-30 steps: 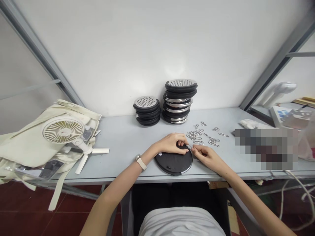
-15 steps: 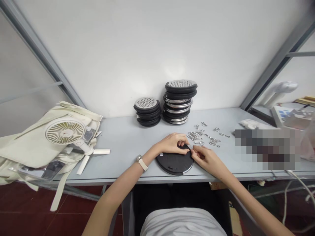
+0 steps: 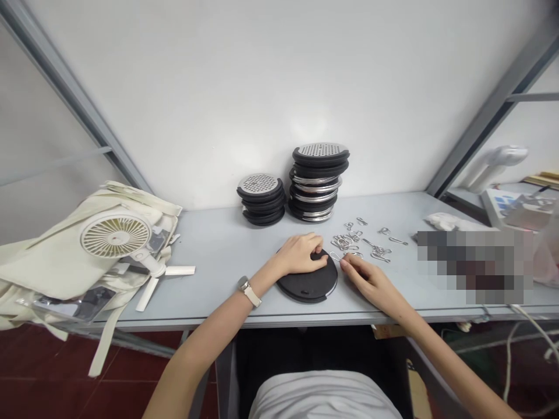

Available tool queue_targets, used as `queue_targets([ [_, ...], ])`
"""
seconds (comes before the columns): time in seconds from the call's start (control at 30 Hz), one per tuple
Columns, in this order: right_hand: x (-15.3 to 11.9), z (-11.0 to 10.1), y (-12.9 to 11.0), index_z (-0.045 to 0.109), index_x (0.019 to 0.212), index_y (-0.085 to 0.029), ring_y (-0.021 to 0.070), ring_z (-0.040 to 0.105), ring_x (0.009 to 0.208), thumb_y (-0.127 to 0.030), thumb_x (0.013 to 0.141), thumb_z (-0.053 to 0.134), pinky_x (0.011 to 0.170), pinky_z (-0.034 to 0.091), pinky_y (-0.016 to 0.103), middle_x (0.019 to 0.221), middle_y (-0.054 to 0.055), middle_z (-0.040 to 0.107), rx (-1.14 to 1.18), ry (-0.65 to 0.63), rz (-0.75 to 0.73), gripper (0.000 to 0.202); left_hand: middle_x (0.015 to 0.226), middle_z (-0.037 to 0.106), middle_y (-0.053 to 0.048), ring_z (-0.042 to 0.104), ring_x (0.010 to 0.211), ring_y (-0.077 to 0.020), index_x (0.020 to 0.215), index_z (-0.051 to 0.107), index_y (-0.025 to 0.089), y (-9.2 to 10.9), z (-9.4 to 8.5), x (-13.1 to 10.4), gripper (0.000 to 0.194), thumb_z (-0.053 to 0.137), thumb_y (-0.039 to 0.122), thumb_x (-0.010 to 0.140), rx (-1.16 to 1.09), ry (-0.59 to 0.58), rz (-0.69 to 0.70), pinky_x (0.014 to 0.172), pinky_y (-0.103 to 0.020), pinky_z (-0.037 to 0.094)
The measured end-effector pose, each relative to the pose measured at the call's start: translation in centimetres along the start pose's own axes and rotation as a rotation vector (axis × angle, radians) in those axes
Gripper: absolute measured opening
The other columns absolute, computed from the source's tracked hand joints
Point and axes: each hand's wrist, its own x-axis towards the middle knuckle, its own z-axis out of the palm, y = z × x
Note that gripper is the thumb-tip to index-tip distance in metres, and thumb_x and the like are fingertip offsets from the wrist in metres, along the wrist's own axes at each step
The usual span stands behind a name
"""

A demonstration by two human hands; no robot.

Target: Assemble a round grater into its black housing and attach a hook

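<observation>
Centrally, left hand (image 3: 301, 254) on black disc (image 3: 308, 281), right hand (image 3: 365, 278) pinching wire loop (image 3: 335, 256)

Counted on one gray surface (image 3: 209, 250): two hands, left hand (image 3: 301, 254) and right hand (image 3: 364, 279); one black disc (image 3: 312, 282); one wire loop (image 3: 335, 256); two stacks, shorter stack (image 3: 261, 202) and taller stack (image 3: 318, 185), layers too tight to number; several metal clips (image 3: 379, 251), overlapping, exact total unclear. Also one white fan (image 3: 116, 234), one wristwatch (image 3: 243, 281).

A round black disc (image 3: 308, 285) lies under the left hand (image 3: 300, 254); silver metal clips (image 3: 345, 241) beyond the right hand (image 3: 365, 277); white plastic fan (image 3: 116, 235) left of both.
</observation>
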Motion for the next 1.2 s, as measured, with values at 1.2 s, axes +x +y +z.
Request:
queue_targets([
  [1.2,0.5,0.1,0.6,0.036,0.068,-0.021,0.0142,0.044,0.06,-0.044,0.098,0.032,0.059,0.035,0.027,0.063,-0.003,0.042,-0.092,-0.142,0.003,0.038,0.11,0.059,-0.007,0.061,0.088,-0.0184,0.12,0.053,0.019,-0.3,-0.7,0.2,0.037,0.051,0.035,0.087,0.125,-0.197,0.251,0.075,-0.028,0.045],
])
